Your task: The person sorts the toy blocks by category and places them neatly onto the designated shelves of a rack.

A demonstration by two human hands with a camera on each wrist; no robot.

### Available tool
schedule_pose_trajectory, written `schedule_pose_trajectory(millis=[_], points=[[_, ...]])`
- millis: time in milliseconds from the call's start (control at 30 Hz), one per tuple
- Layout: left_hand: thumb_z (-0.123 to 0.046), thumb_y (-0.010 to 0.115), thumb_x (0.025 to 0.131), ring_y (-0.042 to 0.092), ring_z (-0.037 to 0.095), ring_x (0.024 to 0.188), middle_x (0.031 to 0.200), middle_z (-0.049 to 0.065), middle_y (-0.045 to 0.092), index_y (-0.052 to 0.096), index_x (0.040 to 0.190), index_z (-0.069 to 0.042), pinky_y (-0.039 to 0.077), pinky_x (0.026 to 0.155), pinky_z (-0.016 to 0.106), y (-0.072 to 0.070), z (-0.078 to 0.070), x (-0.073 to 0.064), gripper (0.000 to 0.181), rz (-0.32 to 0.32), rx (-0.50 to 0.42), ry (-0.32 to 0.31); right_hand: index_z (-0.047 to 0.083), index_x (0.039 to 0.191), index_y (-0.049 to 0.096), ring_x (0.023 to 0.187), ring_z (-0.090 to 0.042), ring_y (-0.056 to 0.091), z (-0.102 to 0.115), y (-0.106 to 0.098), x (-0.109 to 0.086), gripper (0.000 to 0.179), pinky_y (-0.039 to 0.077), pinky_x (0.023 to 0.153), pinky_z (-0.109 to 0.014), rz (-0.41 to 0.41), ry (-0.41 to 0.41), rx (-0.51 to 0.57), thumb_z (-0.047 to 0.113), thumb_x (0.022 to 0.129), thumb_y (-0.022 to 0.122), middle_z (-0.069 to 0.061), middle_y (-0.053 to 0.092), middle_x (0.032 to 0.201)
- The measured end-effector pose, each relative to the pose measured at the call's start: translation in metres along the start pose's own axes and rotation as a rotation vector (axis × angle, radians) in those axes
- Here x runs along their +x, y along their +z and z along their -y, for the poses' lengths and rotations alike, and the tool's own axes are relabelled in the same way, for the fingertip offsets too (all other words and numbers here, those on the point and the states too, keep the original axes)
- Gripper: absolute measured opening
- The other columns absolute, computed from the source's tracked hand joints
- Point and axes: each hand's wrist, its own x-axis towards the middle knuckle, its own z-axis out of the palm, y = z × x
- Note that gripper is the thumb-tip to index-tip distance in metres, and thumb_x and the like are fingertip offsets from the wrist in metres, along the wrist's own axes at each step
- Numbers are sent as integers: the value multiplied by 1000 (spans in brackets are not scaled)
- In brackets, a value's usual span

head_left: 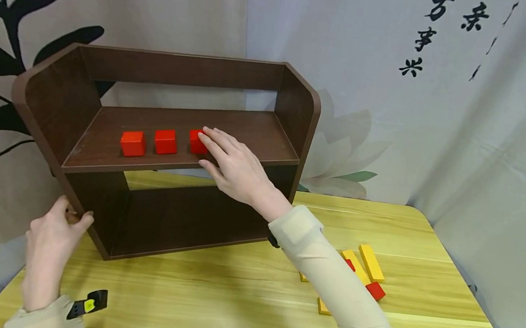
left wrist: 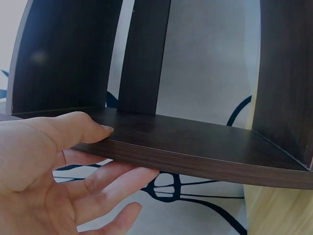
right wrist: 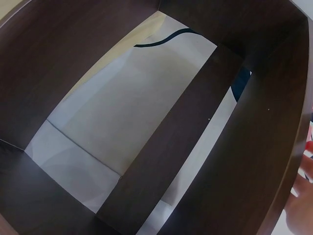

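A dark brown two-tier wooden shelf [head_left: 180, 170] stands tilted in the head view. Gripping the edge of its left side panel is my left hand [head_left: 55, 241]; the left wrist view shows the thumb [left wrist: 90, 128] over the board and the fingers under it. Three red blocks sit in a row on the upper tier: a left one [head_left: 133, 144], a middle one [head_left: 166, 142] and a right one [head_left: 195, 142]. My right hand [head_left: 242, 175] reaches across to the right block, its extended fingers touching and partly covering it, the thumb lower by the tier's front edge.
On the wooden table [head_left: 229, 299] at right lie yellow bars [head_left: 371, 263] and another red block [head_left: 376, 291], partly hidden by my right forearm. A pale printed curtain [head_left: 357, 88] hangs behind the shelf. The table's right edge runs diagonally.
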Motion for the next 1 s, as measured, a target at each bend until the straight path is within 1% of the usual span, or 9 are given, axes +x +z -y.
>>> schedule_pose_trajectory(millis=[133, 267, 533, 633, 767, 900, 1000], points=[[-23, 57, 92, 53, 36, 56, 83, 27, 62, 48, 93, 3, 31, 47, 34, 0, 0, 0, 27, -1, 1, 8, 12, 144, 41, 140, -19, 37, 2, 0, 2, 51, 32, 113, -33, 24, 11, -3, 34, 98, 48, -5, 40, 151], [-22, 57, 91, 52, 34, 54, 84, 27, 62, 48, 93, 3, 31, 47, 33, 0, 0, -1, 26, -5, 1, 17, 12, 145, 39, 140, -19, 37, 3, 0, 2, 52, 33, 112, -34, 38, 20, -4, 35, 98, 48, -4, 39, 152], [-23, 57, 91, 54, 39, 58, 87, 27, 62, 48, 93, 2, 32, 47, 35, -1, -1, -1, 27, 9, 2, 3, 13, 144, 40, 136, -21, 42, 4, -1, 2, 51, 36, 109, -34, 22, 16, 4, 35, 98, 48, -5, 40, 150], [-23, 56, 92, 54, 37, 56, 87, 27, 63, 47, 94, 2, 32, 47, 34, -1, -1, -2, 27, 8, 2, 3, 11, 143, 42, 135, -21, 43, 2, 0, -1, 50, 38, 108, -34, -15, 10, 12, 33, 98, 49, -6, 41, 150], [-23, 56, 92, 52, 34, 53, 87, 28, 63, 47, 94, 3, 31, 46, 33, -1, -1, -3, 27, 3, 1, 13, 9, 138, 48, 132, -20, 47, -2, -3, -10, 45, 39, 107, -32, -113, 3, 53, 28, 97, 52, -6, 46, 145], [-22, 56, 91, 52, 35, 53, 86, 28, 63, 48, 93, 3, 31, 46, 33, -1, -2, -3, 26, -12, -2, 19, 7, 133, 53, 127, -20, 50, -8, -8, -26, 40, 39, 106, -30, -208, -13, 109, 23, 96, 54, -8, 51, 140], [-22, 57, 91, 53, 35, 54, 86, 28, 63, 48, 93, 2, 31, 46, 33, -2, -3, -4, 26, -18, -4, 13, 5, 129, 56, 125, -20, 52, -16, -10, -40, 37, 41, 105, -29, -256, -23, 149, 19, 95, 56, -9, 53, 137]])
